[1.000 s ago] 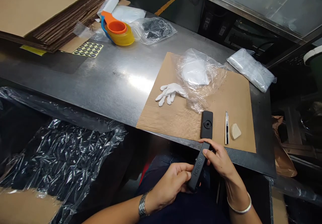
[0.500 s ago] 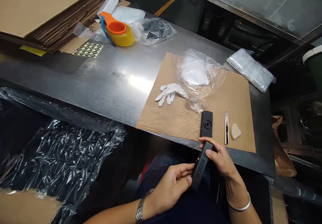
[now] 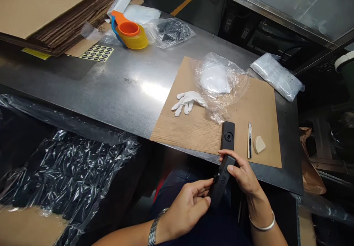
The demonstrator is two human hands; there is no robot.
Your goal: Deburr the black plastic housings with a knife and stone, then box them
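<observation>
In the head view I hold a long black plastic housing with BOSCH lettering [image 3: 220,183] over my lap, just off the table's front edge. My right hand [image 3: 242,172] grips its upper end between thumb and fingers. Lower down, my left hand [image 3: 195,203] is closed on its side, fingertips at the edge and thumb near the lower end. A similar black part with a round recess [image 3: 228,133] lies on the cardboard sheet [image 3: 190,135] beyond my right hand. To its right lie a slim utility knife [image 3: 250,141] and a beige wedge-shaped block [image 3: 259,144].
A white glove [image 3: 188,102] and a clear plastic bag [image 3: 218,83] rest on the cardboard. Farther left on the metal table [image 3: 121,94] are a tape dispenser [image 3: 129,32], a sticker sheet [image 3: 98,53] and stacked cardboard [image 3: 49,6]. A wrapped packet [image 3: 278,76] lies at right.
The black housing has turned slightly in my hands, so its lettering shows less clearly. My left fingertips have shifted a little along its edge. Things on the table stay put.
</observation>
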